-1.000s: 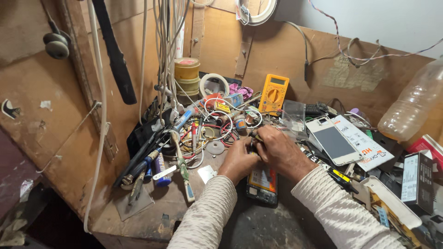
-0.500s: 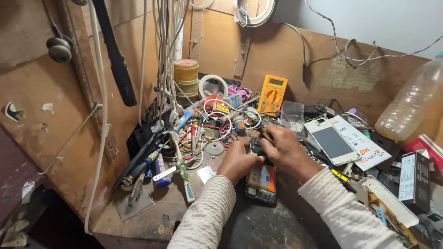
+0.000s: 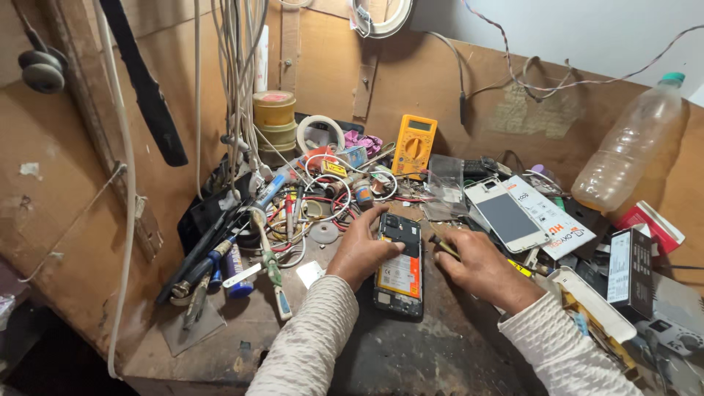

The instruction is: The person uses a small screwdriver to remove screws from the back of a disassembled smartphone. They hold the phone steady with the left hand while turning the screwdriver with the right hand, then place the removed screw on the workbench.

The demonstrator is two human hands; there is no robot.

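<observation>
Lying face down on the dark, scuffed wooden workbench [image 3: 411, 352], an opened black smartphone with its back cover off and an orange-labelled battery showing [image 3: 400, 268] sits in front of us, between our two hands. Our left hand [image 3: 361, 249] rests against the phone's left edge, fingers stretched over its upper end and thumb laid across the battery, steadying it rather than gripping it. Our right hand [image 3: 480, 265] rests just to the right of the phone, loosely closed on a thin yellow-handled tool [image 3: 444, 247] whose tip points toward the phone's upper right corner; we cannot tell whether the tip touches the phone.

Just beyond the phone lies a tangle of red, white and yellow wires [image 3: 323, 194], with a grey disc [image 3: 323, 232] beside it. To the left, a row of screwdrivers and a soldering iron with blue and dark handles [image 3: 220, 257] leans outward. Farther back stand a yellow handheld multimeter [image 3: 413, 145], a stack of yellow tape rolls [image 3: 273, 117] and a white tape ring [image 3: 320, 132]. To the right, a white smartphone with a dark screen [image 3: 507, 214] lies on a white printed carton [image 3: 557, 220], well apart from a clear plastic bottle with a green cap [image 3: 631, 147] leaning against the brown backboard [image 3: 469, 73].
</observation>
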